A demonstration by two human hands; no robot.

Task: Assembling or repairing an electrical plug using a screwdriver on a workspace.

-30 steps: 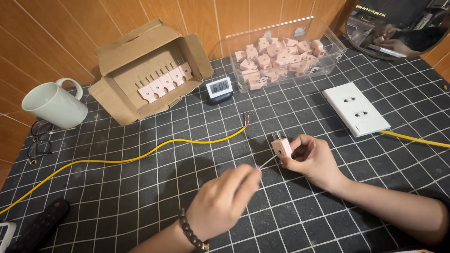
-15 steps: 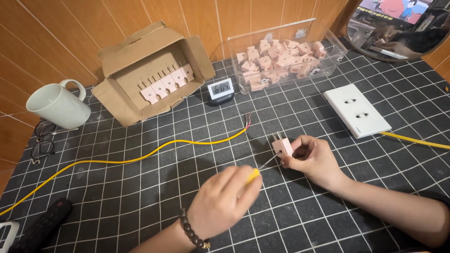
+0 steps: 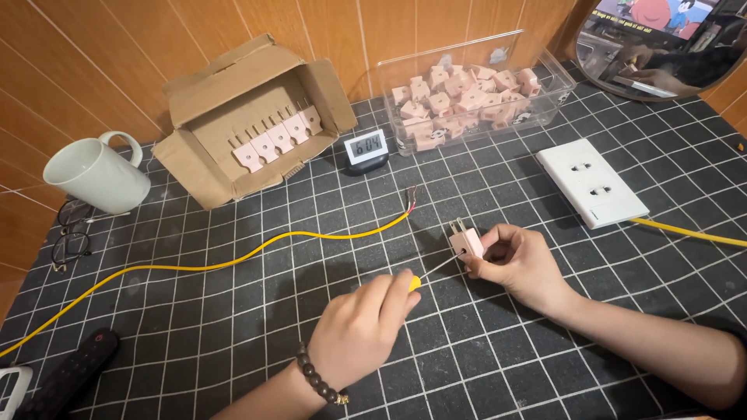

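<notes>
Pink plug (image 3: 465, 241): pinched in right hand (image 3: 520, 263) fingertips, prongs up. Left hand (image 3: 359, 327): closed round yellow-handled screwdriver (image 3: 433, 272), tip touching plug.

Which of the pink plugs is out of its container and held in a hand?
The pink plug in the right hand, prongs up, with the screwdriver tip against it; the others sit in the clear bin or cardboard box.
</notes>
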